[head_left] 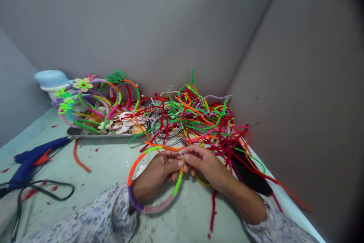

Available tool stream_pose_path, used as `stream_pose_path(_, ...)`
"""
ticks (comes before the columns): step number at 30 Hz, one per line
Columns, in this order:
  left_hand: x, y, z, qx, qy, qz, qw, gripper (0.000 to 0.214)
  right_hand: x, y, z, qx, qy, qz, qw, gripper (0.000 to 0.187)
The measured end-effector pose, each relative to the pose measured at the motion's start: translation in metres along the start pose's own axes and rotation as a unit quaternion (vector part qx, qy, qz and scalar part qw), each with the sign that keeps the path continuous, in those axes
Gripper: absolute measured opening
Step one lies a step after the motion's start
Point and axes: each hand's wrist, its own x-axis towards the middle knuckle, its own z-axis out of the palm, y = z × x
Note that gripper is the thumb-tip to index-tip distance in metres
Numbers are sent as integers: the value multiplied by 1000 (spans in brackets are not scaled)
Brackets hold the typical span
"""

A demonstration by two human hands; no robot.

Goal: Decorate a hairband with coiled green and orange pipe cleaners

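Note:
A ring wrapped in coloured pipe cleaners (158, 209), in orange, green, purple, pink and yellow, hangs around my left wrist. My left hand (166, 164) pinches the ring's yellow-orange part between thumb and fingers. Right beside it, my right hand (203, 161) has thumb and fingertips pressed together at the same spot. An orange pipe cleaner end (173, 148) runs from the ring's top toward the right fingertips. What exactly lies between those fingertips is hidden.
Behind my hands lies a tangled heap of pipe cleaners (199, 116) with wire rings (165, 127). A metal tray (113, 135) holds shells and finished flower-topped rings (82, 84). At left are a blue glue gun (34, 159) with its cable and a blue-lidded container (52, 80). Grey walls stand behind and right.

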Motion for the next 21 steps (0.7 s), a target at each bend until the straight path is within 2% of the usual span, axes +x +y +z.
stream_pose_path(6,4,1,-8,-48,-25,-43,998,20,4,10,-5,59,-21,0,998,21)
stream_pose_path(11,10,3,-17,-143,-15,-60,988,18,10,15,-12,189,42,-4,981,17)
stream_pose_path(15,7,9,-15,-170,55,-19,984,15,14,16,-19,276,102,-22,955,17)
stream_pose_path(21,7,9,-12,-104,124,65,985,23,16,15,-23,308,139,-33,941,17)
